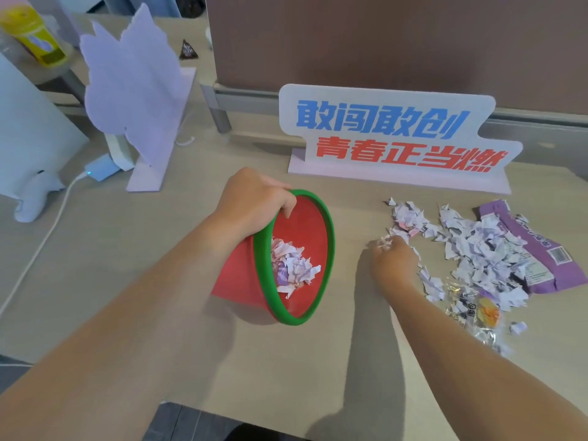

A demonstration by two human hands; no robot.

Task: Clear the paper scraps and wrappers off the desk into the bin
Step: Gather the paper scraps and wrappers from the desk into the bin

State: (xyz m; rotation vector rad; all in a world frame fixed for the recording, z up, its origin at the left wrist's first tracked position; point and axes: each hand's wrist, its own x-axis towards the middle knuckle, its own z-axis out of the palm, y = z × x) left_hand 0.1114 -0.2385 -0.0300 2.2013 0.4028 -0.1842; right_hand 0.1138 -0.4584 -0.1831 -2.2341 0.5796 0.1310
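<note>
Bin (318, 218) tilted, scraps (477, 249) rt.

Beige desk (111, 265) stretching across the room, brown partition panel (397, 43) rising along its back edge, white slogan sign (397, 135) with blue and red characters standing before it, pale lilac cutout stand (136, 90) facing away at left, white cable (41, 240) trailing, soft even light falling.
</note>
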